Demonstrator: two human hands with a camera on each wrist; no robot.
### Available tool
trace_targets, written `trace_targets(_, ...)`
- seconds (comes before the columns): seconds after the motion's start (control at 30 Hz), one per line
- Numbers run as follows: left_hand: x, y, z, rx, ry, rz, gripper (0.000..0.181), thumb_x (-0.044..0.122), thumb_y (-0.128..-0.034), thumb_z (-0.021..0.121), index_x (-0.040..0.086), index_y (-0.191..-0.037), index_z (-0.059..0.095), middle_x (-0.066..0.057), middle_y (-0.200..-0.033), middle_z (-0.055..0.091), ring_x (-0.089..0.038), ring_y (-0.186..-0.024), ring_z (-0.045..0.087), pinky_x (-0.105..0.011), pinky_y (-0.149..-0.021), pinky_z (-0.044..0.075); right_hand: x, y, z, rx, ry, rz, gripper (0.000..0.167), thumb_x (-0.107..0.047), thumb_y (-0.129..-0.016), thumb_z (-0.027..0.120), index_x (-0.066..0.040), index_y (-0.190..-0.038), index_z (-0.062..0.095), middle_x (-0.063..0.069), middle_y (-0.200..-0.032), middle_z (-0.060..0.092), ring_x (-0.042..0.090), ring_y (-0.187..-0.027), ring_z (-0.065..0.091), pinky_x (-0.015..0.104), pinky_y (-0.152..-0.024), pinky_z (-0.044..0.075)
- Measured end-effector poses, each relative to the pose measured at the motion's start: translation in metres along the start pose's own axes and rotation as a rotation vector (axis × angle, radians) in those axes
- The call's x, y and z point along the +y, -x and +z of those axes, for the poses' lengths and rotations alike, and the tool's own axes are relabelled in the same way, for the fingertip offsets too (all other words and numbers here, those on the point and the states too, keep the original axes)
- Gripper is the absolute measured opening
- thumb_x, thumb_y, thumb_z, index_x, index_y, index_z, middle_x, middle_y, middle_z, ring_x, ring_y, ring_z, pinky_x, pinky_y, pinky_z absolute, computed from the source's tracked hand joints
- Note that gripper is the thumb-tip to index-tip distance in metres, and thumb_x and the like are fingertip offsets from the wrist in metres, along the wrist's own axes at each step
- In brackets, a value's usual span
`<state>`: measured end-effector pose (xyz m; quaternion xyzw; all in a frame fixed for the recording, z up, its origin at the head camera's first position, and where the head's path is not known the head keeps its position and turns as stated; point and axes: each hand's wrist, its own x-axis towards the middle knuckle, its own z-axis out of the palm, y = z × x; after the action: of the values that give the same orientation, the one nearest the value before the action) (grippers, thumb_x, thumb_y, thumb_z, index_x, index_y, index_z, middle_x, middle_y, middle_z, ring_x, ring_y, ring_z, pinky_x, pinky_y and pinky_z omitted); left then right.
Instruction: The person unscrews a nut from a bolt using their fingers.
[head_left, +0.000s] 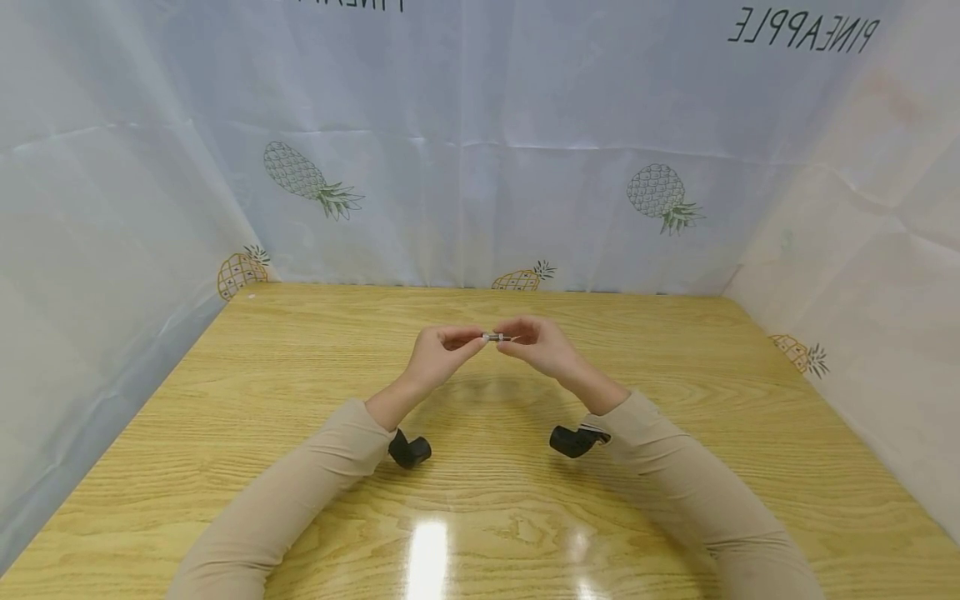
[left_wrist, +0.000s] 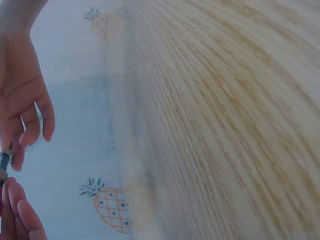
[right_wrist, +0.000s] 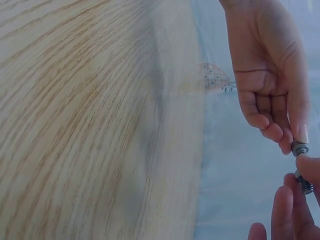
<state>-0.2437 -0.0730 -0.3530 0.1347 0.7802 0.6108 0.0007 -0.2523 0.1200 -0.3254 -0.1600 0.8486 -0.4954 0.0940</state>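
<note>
A small metal bolt (head_left: 492, 337) is held up above the table, lying roughly level between both hands. My left hand (head_left: 444, 354) pinches its head end between thumb and fingers; the bolt head (right_wrist: 300, 147) shows at those fingertips in the right wrist view. My right hand (head_left: 546, 346) has thumb and index finger on a nut on the bolt's shank. Beyond the right thumb, the threaded end (right_wrist: 307, 187) sticks out. The left wrist view catches only part of the bolt (left_wrist: 4, 161) at its edge, and fingers partly hide the nut.
The wood-grain table (head_left: 480, 500) spreads under both arms. Pineapple-printed curtains (head_left: 465, 208) hang behind it and along both sides. A black wrist device hangs below each sleeve, one at left (head_left: 410, 450) and one at right (head_left: 573, 442). A small white spot (head_left: 252, 296) lies at the far left corner.
</note>
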Motion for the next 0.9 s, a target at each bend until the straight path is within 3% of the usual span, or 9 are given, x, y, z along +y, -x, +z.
trace_targets(0.23,0.0003,0.0008,0.0000,-0.005,-0.005,0.004,0.033,0.023,-0.0903,0.063,0.004,-0.118,0.065,-0.015,-0.117,0.066,-0.025,-0.106,0.064,-0.034,-0.087,0.054,-0.0011,-0.0008,-0.0002,-0.007,-0.013,0.024,0.038,-0.031,-0.095,0.054,-0.009,-0.126,0.056,0.016,-0.119,0.063,0.035,-0.109,0.058,0.049,-0.096,0.047)
trace_targets(0.37,-0.0006,0.0005,0.0006,0.000,-0.003,0.008,0.032,0.022,-0.0899,0.063,0.004,-0.117,0.066,-0.016,-0.117,0.066,-0.027,-0.106,0.064,-0.034,-0.087,0.054,-0.0006,-0.0022,-0.0012,-0.036,-0.019,0.034,0.038,-0.030,-0.098,0.048,-0.003,-0.122,0.060,0.020,-0.112,0.066,0.039,-0.106,0.059,0.050,-0.097,0.046)
trace_targets(0.53,-0.0016,0.0004,0.0010,-0.001,0.002,0.024,0.033,0.021,-0.0900,0.063,0.003,-0.116,0.066,-0.018,-0.118,0.065,-0.028,-0.106,0.064,-0.034,-0.087,0.054,0.0012,-0.0018,-0.0015,-0.007,0.017,0.006,0.029,-0.022,-0.095,0.056,-0.005,-0.118,0.061,0.017,-0.115,0.064,0.031,-0.103,0.061,0.049,-0.095,0.047)
trace_targets(0.7,-0.0001,-0.0002,0.0011,0.002,0.004,0.009,0.031,0.021,-0.0900,0.063,0.004,-0.116,0.066,-0.016,-0.118,0.066,-0.027,-0.106,0.064,-0.033,-0.087,0.054,0.0014,-0.0005,-0.0006,0.030,-0.012,-0.026,0.029,-0.015,-0.089,0.064,-0.004,-0.115,0.059,0.015,-0.120,0.059,0.028,-0.105,0.060,0.040,-0.089,0.052)
trace_targets(0.9,0.0010,0.0002,0.0012,0.005,-0.013,-0.009,0.031,0.023,-0.0899,0.063,0.007,-0.115,0.067,-0.014,-0.116,0.067,-0.025,-0.105,0.064,-0.034,-0.086,0.054,0.0022,-0.0020,-0.0007,0.005,-0.014,-0.008,0.037,-0.028,-0.093,0.058,-0.008,-0.124,0.056,0.015,-0.119,0.062,0.033,-0.107,0.059,0.048,-0.094,0.048)
